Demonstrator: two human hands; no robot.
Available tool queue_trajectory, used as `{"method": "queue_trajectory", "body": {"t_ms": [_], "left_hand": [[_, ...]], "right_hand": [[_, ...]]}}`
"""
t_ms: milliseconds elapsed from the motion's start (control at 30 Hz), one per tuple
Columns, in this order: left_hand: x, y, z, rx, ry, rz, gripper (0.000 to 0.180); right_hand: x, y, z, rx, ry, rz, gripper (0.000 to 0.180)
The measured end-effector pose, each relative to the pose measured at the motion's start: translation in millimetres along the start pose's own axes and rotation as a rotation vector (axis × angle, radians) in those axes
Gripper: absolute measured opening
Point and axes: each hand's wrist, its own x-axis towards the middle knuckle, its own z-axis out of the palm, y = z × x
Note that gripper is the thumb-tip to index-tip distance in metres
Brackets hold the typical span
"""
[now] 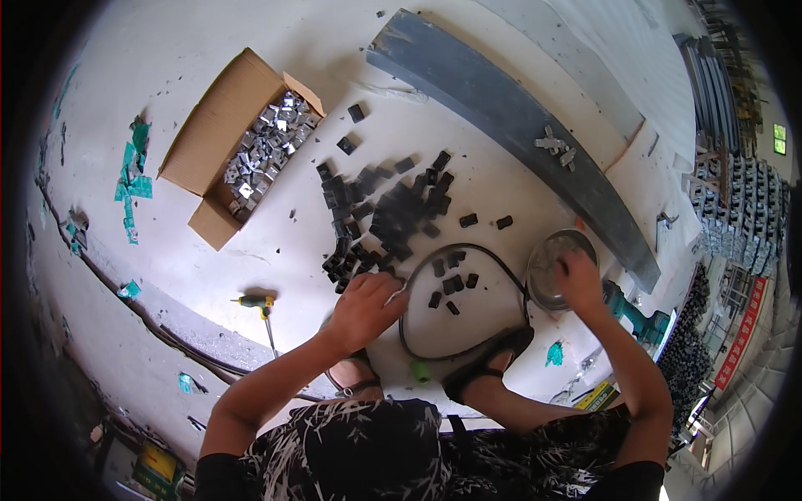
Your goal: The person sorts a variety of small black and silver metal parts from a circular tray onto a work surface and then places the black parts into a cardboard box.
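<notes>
My left hand (365,306) is closed beside the near edge of a pile of small black blocks (399,209). A small shiny bit shows at its fingertips, too small to name. Over on the right, my right hand (578,282) reaches into a round, shallow metal dish (541,291) with its fingers pinched together. What those fingers hold, if anything, is hidden. Between the hands a black cable or hose (449,356) lies in a loop around several more black blocks (452,285).
A cardboard box (219,113) lies open at the far left, holding many silver metal clips (266,147). A long grey metal beam (493,104) bears a few metal pieces (555,147). Nearby are a yellow-and-green T-handled tool (266,312), a teal power tool (642,319) and a green cap (419,372).
</notes>
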Motion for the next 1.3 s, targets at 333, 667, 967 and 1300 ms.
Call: {"method": "queue_trajectory", "body": {"t_ms": [333, 667, 967, 1300], "left_hand": [[-9, -24, 9, 0.176, -0.056, 0.070, 0.025], [68, -69, -1, 0.189, 0.082, -0.133, 0.026], [79, -52, 16, 0.262, -0.089, -0.321, 0.032], [92, -53, 25, 0.264, 0.025, -0.199, 0.021]], "right_hand": [[-22, -125, 22, 0.276, -0.266, -0.304, 0.054], [-35, -157, 99, 0.224, -0.153, -0.311, 0.046], [-15, -169, 83, 0.544, 0.029, -0.199, 0.039], [-2, -178, 89, 0.483, 0.105, -0.190, 0.050]]}}
